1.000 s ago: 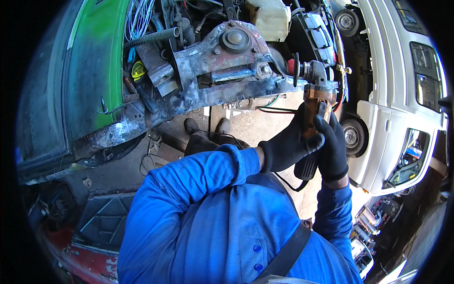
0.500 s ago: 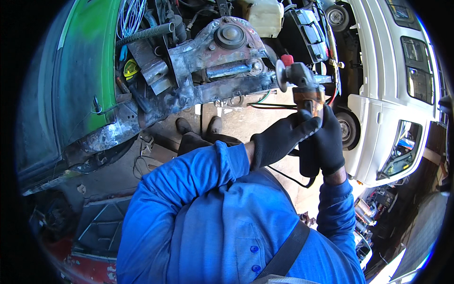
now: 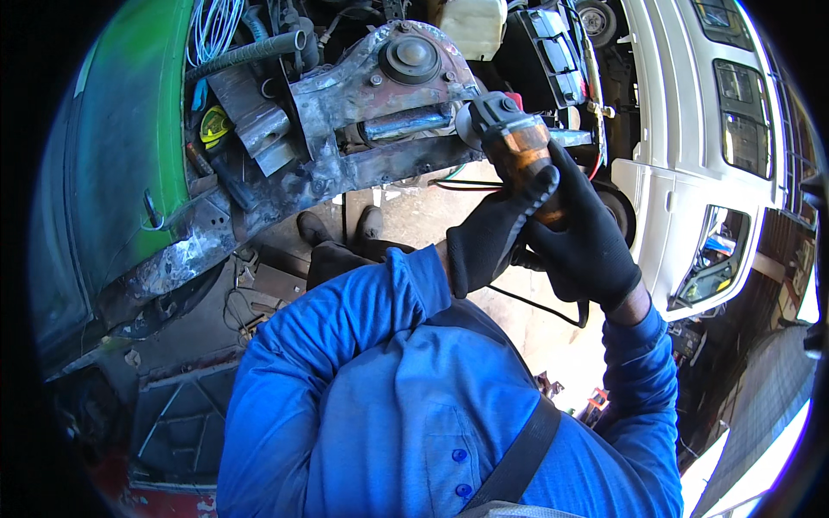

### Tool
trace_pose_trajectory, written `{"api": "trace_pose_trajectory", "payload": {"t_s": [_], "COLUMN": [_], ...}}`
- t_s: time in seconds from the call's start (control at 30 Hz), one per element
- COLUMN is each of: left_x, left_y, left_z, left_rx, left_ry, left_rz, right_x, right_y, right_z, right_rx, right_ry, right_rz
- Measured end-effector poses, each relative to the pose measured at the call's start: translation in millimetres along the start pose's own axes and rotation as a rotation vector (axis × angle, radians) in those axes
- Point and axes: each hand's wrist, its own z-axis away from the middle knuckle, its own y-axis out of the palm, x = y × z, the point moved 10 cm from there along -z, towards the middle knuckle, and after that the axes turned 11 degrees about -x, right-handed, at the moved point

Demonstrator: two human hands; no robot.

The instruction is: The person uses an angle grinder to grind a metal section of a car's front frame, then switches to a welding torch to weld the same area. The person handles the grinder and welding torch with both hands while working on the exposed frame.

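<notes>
An orange and dark angle grinder is gripped between my two hands, both in black work gloves. My left hand wraps the body from the left, its thumb lying along the casing. From the right, my right hand closes round the same body, fingers pointing up along it. The grinder's pale disc sits close to the right end of a worn metal frame; I cannot tell whether they touch. Below the hands hangs a black power cord.
A round mount tops the frame. Beyond it lie a black battery and a cream plastic tank. A green body panel stands left, with a yellow tape measure near it. A white vehicle is parked right.
The grinder has moved left and tilted, bringing its disc nearer the frame. My right hand has turned, its back now showing more. The whole view has shifted slightly.
</notes>
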Motion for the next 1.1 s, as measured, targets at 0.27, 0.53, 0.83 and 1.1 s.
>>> {"api": "trace_pose_trajectory", "payload": {"t_s": [0.27, 0.53, 0.83, 1.1], "left_x": [-18.3, -16.7, -17.3, -18.9], "left_y": [6.0, 1.1, -0.5, 0.7], "left_z": [2.8, 7.1, 2.1, 5.0], "left_rx": [0.064, 0.029, 0.028, 0.017], "left_ry": [0.118, 0.064, 0.064, 0.079], "left_rz": [0.271, 0.269, 0.274, 0.249], "right_x": [11.7, 22.1, 24.2, 23.1], "right_y": [-3.7, -5.0, -1.1, -0.4], "right_z": [4.7, -7.2, -13.4, -10.3], "right_rx": [0.085, 0.108, 0.174, 0.166], "right_ry": [0.202, 0.072, 0.114, 0.116], "right_rz": [-0.249, -0.15, -0.172, -0.195]}}
